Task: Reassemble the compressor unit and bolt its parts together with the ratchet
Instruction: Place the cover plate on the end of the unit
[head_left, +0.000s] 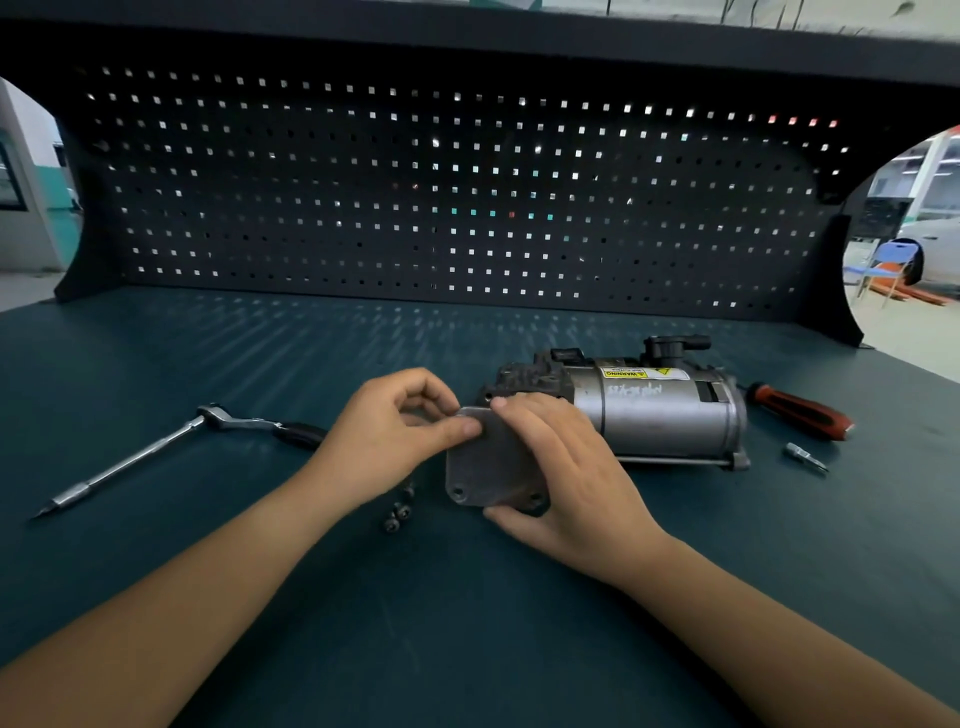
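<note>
Both hands meet on a grey metal plate (483, 470) at the middle of the green table (467, 649). The left hand (400, 436) pinches the plate's top corner between thumb and curled fingers. The right hand (563, 467) grips its right side, fingers over the top edge, thumb under the bottom. The compressor (660, 415) lies on its side at 2 o'clock, its dark end just behind the plate. The ratchet (208, 431) lies at 9 o'clock, well apart. Small bolts (400, 512) sit at 7 o'clock. A red-handled screwdriver (800, 410) and a small bit (805, 457) lie at 3 o'clock, beyond the compressor.
</note>
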